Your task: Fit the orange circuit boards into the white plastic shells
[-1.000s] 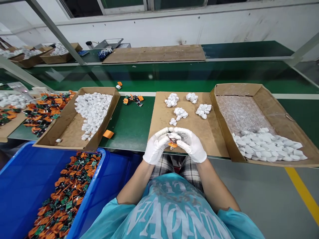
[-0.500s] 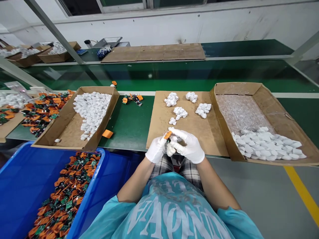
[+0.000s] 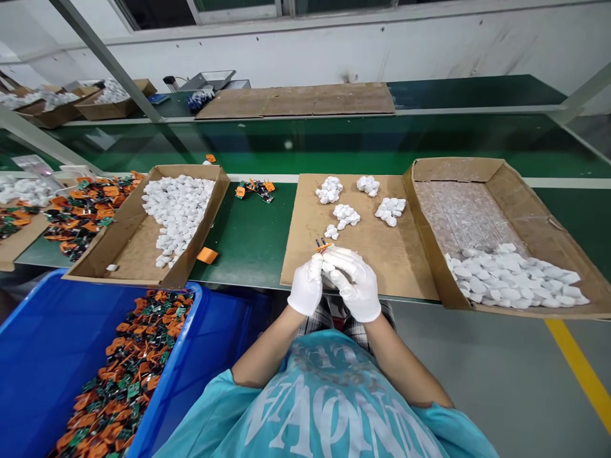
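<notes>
My gloved left hand (image 3: 306, 287) pinches a small orange electronic part (image 3: 323, 247), whose thin dark prongs point away from me. Close against it, my gloved right hand (image 3: 356, 281) has its fingers curled, the tips meeting at the same part. Whatever lies inside the right palm is hidden. Both hands hover over the front edge of a cardboard sheet (image 3: 305, 222). On that sheet, just beyond my fingers, sit several small heaps of white plastic pieces (image 3: 346, 216).
A cardboard tray (image 3: 138, 251) of white pieces stands at left, another tray (image 3: 477, 219) at right. Orange-and-green circuit parts (image 3: 90, 213) are piled on the far left. More fill part of a blue bin (image 3: 42, 356) below. A loose orange piece (image 3: 207, 256) lies near the left tray.
My hands have drawn closer together, the right one moving left. The orange part has turned so its prongs show. White pieces seen between the hands are now mostly covered.
</notes>
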The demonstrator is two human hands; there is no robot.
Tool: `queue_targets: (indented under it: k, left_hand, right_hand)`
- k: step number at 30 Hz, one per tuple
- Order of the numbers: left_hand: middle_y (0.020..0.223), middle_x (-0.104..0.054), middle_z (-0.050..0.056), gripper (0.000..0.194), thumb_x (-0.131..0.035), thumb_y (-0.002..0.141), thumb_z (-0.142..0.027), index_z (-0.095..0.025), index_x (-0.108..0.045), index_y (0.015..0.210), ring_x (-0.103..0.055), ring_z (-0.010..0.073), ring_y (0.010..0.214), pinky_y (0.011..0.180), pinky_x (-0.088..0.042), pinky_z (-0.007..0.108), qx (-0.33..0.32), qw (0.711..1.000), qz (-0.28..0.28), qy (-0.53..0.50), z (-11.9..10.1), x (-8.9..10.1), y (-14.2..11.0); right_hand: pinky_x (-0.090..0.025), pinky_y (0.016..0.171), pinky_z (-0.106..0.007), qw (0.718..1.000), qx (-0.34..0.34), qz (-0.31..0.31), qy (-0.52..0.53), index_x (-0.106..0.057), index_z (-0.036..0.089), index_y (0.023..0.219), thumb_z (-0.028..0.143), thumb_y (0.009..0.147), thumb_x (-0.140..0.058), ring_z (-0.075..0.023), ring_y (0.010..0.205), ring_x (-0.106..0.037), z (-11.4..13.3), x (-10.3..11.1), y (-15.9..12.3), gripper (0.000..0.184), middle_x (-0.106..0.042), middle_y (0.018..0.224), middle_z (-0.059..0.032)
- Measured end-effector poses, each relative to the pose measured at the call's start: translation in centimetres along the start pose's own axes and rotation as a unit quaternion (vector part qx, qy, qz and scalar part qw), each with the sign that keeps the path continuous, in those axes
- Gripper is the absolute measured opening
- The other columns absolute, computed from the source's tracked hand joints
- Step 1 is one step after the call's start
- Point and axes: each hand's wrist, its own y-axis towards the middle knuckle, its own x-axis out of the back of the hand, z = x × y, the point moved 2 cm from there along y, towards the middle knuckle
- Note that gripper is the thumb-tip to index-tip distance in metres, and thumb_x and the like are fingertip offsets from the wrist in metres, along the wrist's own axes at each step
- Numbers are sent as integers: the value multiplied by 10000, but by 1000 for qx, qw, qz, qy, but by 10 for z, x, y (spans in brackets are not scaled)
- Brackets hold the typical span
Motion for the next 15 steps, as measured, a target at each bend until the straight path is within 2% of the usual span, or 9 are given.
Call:
queue_targets:
  k: [3,6,9,11,15]
  left_hand:
    - [654,-675,71,624,-264,913,-645,-186,-634,708,-625,179,613,591,-484,287,-85,993,-31,79,-1,0,-4]
    - [587,-646,68,647,-205,941,-603,-192,-602,637,-600,168,545,544,-454,284,-143,978,-45,147,0,1,-7]
    - [517,-615,56,681,-147,955,-570,-205,-566,562,-591,160,509,531,-440,278,-152,968,-43,196,-1,2,-8]
    - [421,-548,37,704,-92,969,-527,-219,-493,478,-555,143,448,520,-428,267,-140,968,-20,205,-3,2,-9]
    - [328,-438,23,689,-85,966,-515,-234,-399,420,-483,140,381,495,-389,277,-137,967,13,214,-11,4,-8]
  right_hand:
    - [-528,934,-387,994,-79,-30,69,-683,266,986,289,887,-616,-191,994,-675,1,-5,-5,122,-729,1011,-35]
    - [-546,874,-347,982,-130,-51,125,-671,259,962,322,853,-657,-176,946,-671,2,-12,-8,127,-710,1003,-33]
    - [-548,832,-331,972,-165,-63,154,-661,251,918,346,835,-669,-171,910,-661,3,-14,-7,126,-695,959,-33]
    - [-551,783,-322,967,-179,-54,175,-655,246,875,371,818,-681,-173,871,-655,4,-13,-5,140,-676,905,-29]
    - [-532,600,-299,956,-207,-26,208,-635,241,859,388,833,-649,-134,622,-609,4,-9,-3,150,-636,826,-10]
